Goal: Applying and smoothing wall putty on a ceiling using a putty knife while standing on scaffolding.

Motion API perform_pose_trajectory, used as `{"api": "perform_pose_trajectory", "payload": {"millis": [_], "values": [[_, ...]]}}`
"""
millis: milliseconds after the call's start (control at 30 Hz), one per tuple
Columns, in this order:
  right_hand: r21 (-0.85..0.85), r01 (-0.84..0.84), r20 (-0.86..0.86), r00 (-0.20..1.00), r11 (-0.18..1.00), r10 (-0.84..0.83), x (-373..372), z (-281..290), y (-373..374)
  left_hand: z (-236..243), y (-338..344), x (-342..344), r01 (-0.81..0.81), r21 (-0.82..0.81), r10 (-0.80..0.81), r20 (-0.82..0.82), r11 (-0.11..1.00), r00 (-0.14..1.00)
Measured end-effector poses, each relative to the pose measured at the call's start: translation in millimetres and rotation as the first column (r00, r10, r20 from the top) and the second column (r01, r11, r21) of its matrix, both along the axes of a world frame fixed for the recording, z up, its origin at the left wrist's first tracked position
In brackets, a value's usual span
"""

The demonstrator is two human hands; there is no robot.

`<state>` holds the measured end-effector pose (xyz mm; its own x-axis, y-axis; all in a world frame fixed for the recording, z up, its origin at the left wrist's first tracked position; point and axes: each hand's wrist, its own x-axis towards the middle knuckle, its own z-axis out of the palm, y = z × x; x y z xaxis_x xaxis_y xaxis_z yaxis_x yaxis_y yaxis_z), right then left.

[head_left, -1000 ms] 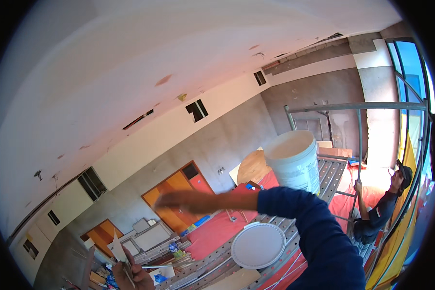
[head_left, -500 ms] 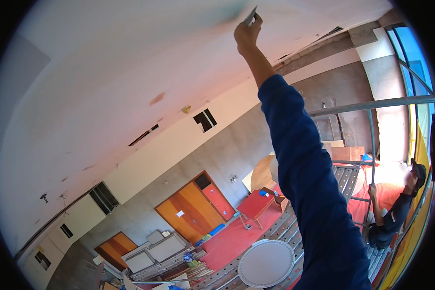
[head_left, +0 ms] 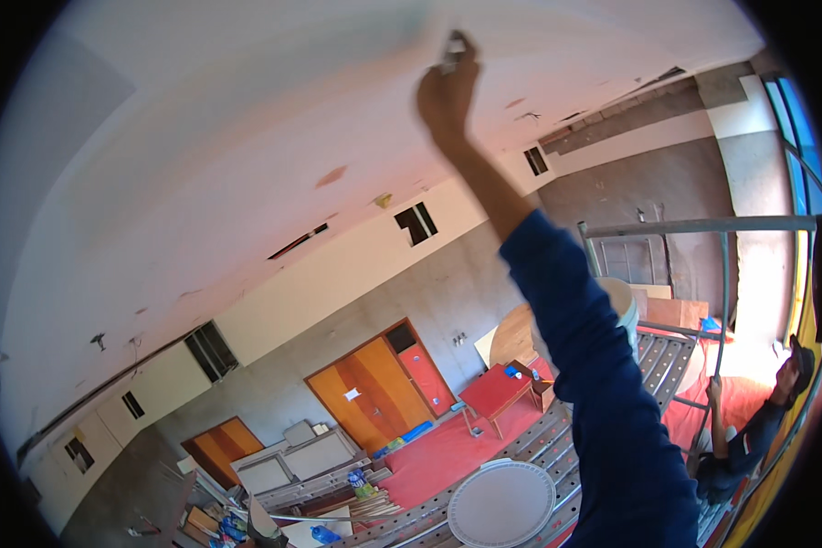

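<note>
My right hand (head_left: 447, 99) is raised to the white ceiling (head_left: 237, 137), its fingers closed round a putty knife (head_left: 452, 50) with a flat metal blade. Hand and blade are blurred by motion, and I cannot tell whether the blade touches the surface. A greenish-grey smear (head_left: 384, 27) shows on the ceiling left of the hand. My blue-sleeved right arm stretches up from the lower edge. Partly hidden behind that sleeve stands a pale bucket (head_left: 625, 301). My left hand is out of view.
Perforated metal scaffold planks (head_left: 662, 361) lie below, with a round grey lid (head_left: 500, 502) on them. A metal rail (head_left: 703, 226) crosses at right. Another person (head_left: 749, 420) stands lower right, gripping a scaffold post. A red table (head_left: 498, 395) and stacked boards (head_left: 292, 466) are on the floor.
My right hand with the putty knife has moved slightly left and down in the picture. The view has shifted, so more of the bucket and rail shows.
</note>
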<state>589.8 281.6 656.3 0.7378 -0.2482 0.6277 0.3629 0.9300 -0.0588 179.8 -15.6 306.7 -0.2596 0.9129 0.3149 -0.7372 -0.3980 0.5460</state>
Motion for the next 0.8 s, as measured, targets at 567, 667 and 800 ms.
{"api": "perform_pose_trajectory", "payload": {"millis": [567,667,800], "values": [[0.161,-0.289,-0.085,0.949,0.944,0.305,-214.7,42.6,-81.9,-43.0,-109.7,-65.9,-0.169,0.022,0.166,0.100,0.985,0.981],[0.208,-0.303,-0.078,0.943,0.930,0.325,-284.2,43.1,-113.9,-48.9,-141.1,-81.6,-0.119,0.055,0.113,0.099,0.991,0.989],[0.184,-0.471,-0.018,0.876,0.863,0.482,-359.5,41.2,-158.0,-55.7,-177.0,-89.5,-0.378,-0.099,0.389,0.142,0.921,0.910]]}}
